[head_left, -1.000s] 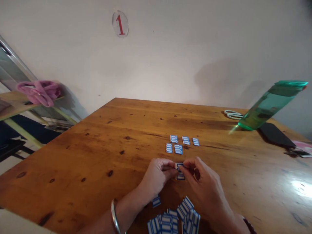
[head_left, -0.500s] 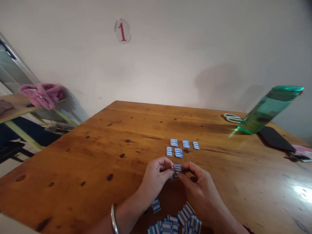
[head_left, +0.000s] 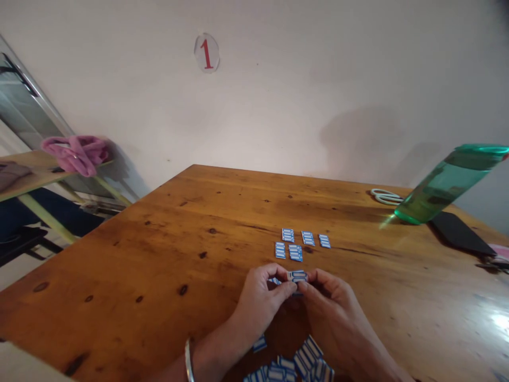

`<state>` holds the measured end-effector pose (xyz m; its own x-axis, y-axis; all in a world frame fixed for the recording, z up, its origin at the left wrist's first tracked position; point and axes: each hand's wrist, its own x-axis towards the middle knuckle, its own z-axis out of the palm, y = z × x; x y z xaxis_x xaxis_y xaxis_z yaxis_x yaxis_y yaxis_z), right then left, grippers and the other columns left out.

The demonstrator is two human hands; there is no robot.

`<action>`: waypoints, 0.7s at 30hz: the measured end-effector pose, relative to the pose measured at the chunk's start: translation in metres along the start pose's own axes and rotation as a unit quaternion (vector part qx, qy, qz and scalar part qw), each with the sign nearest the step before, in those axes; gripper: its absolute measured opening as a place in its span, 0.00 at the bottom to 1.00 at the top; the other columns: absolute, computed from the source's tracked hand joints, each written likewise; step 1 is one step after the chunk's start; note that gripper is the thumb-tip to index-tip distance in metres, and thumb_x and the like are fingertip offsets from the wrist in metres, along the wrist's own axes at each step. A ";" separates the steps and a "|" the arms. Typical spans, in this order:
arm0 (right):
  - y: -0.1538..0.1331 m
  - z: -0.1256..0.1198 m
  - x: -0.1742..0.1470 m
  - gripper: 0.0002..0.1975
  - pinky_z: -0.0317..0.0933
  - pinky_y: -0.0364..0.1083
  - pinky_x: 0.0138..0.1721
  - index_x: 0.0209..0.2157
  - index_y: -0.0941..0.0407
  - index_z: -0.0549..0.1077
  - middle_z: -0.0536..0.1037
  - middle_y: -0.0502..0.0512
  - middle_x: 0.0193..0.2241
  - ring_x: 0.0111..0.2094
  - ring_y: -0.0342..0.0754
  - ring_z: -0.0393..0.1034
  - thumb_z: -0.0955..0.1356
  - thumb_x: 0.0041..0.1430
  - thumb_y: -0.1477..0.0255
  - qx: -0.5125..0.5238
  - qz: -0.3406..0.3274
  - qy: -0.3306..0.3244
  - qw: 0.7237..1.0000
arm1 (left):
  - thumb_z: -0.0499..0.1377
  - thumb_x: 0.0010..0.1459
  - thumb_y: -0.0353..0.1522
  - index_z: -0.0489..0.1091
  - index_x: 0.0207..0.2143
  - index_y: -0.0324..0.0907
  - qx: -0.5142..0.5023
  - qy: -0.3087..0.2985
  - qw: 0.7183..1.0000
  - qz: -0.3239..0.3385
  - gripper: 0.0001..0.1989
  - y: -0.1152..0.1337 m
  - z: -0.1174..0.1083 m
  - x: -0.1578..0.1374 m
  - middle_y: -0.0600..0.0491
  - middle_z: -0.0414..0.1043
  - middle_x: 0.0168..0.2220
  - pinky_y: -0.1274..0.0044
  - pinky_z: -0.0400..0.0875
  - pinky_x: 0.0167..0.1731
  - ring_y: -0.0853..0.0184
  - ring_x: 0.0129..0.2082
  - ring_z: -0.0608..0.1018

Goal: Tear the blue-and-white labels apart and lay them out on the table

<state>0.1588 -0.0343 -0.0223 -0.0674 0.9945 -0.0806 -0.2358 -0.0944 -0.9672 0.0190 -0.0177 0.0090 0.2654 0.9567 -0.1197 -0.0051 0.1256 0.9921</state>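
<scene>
A small blue-and-white card (head_left: 297,276), printed with white bars, is pinched at its edges between my two hands just above the table. My left hand (head_left: 258,300) grips its left side with thumb and fingers; my right hand (head_left: 332,302) has the right side. Behind my left fingers another blue-and-white piece (head_left: 274,281) partly shows. Beyond my hands lie small stacks of similar cards in two rows, among them a back stack (head_left: 288,235) and a front stack (head_left: 295,252). Nearer my body is a loose pile of cards (head_left: 306,358); a single card (head_left: 260,344) lies beside my left forearm.
On the wooden table (head_left: 159,254), a green bottle (head_left: 445,185) leans at the right, near a white cable (head_left: 385,197) and a dark flat case (head_left: 463,233). Keys (head_left: 493,265) lie at the right edge. A pink cloth (head_left: 77,154) rests on another table at left.
The view has shifted slightly, so the scene sits a little farther right. The held card has turned a bit, and both hands still grip it.
</scene>
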 end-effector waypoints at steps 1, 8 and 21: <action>0.000 0.000 0.000 0.10 0.59 0.42 0.27 0.26 0.58 0.70 0.71 0.48 0.21 0.23 0.42 0.65 0.71 0.47 0.67 0.001 0.001 -0.001 1.000 | 0.59 0.44 0.33 0.64 0.19 0.39 0.009 0.008 1.000 0.004 0.07 0.000 0.000 0.000 0.58 0.64 0.17 0.82 0.59 0.18 0.72 0.18 0.68; -0.007 0.010 -0.002 0.09 0.59 0.43 0.26 0.23 0.58 0.69 0.72 0.49 0.20 0.22 0.42 0.65 0.72 0.46 0.70 0.112 0.038 -0.028 0.993 | 0.60 0.42 0.34 0.61 0.17 0.41 -0.010 0.029 1.000 -0.001 0.10 0.000 0.002 -0.001 0.59 0.64 0.15 0.82 0.61 0.16 0.71 0.16 0.71; -0.013 0.010 -0.006 0.06 0.59 0.44 0.25 0.28 0.58 0.73 0.74 0.51 0.23 0.22 0.43 0.66 0.69 0.50 0.69 0.174 0.067 -0.064 0.980 | 0.61 0.44 0.40 0.60 0.24 0.40 -0.140 -0.085 0.985 -0.055 0.15 0.001 0.002 -0.006 0.57 0.69 0.14 0.84 0.64 0.12 0.73 0.12 0.71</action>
<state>0.1528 -0.0399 -0.0066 -0.2358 0.9604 -0.1487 -0.5313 -0.2555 -0.8077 0.0194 -0.0244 0.0104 0.4372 0.8782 -0.1940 -0.2268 0.3164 0.9211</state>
